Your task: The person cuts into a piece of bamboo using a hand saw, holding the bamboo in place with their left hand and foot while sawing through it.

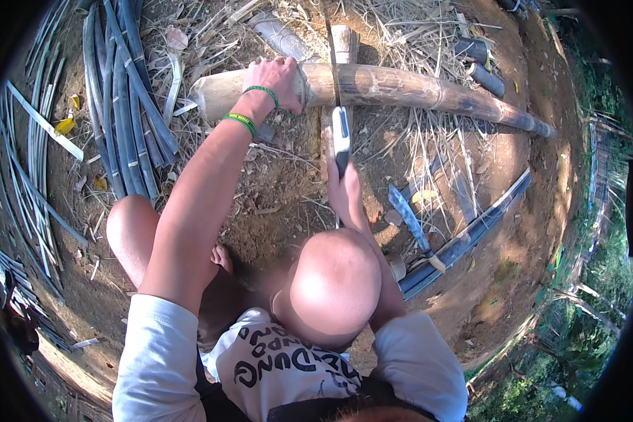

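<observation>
A thick, dry bamboo pole (394, 88) lies crosswise before me, narrowing toward its right end. My left hand (274, 81) presses down on it near its thick left end, fingers curled over the pole. Gripped in my right hand (345, 188) is a handsaw (340, 133) with a grey-and-black handle. Its long, thin blade points away from me and crosses the pole just right of my left hand. How deep the blade sits in the bamboo I cannot tell. A short bamboo piece (344, 41) sticks out on the pole's far side, by the blade.
Dark bamboo strips (123, 105) lie in a bundle at the left, beside thinner slats (32, 190). On the right, a machete (404, 211) with a wooden handle rests against a split bamboo length (471, 235). Short dark pieces (487, 79) and shavings litter the dirt.
</observation>
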